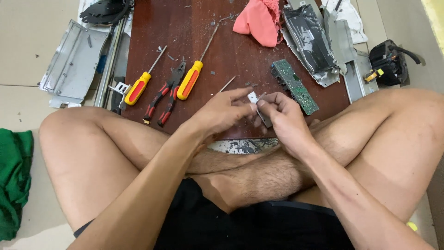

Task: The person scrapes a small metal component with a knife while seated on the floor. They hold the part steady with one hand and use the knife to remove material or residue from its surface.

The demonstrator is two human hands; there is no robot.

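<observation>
Head view: the person sits cross-legged on the floor with a dark brown worktop (222,51) just beyond the shins. Both hands meet near the centre of the picture, above its near edge. The left hand (221,113) and the right hand (282,115) pinch a small white part (252,97) between them, fingers narrow and closed on it from either side; a thin grey metal strip (264,119) hangs under the right thumb, though whether it is joined to the white part cannot be told.

From the hands, at about 10 o'clock, lie a yellow-handled screwdriver (190,78), red-and-black pliers (163,98) and a second yellow screwdriver (138,87), side by side and well apart from the hands. At 1 o'clock, just beside the right knuckles, is a green circuit board (294,86). At 12 o'clock sits a pink cloth (259,21), and further round at 2 o'clock a torn grey metal casing (312,39). A green cloth (14,180) lies on the floor at 9 o'clock.

The likely trouble: the part is tiny and held only by fingertips, so a slip could drop it among the chips scattered on the worktop or between the legs. The strip's edge could also nick a finger if the pinch twists.
</observation>
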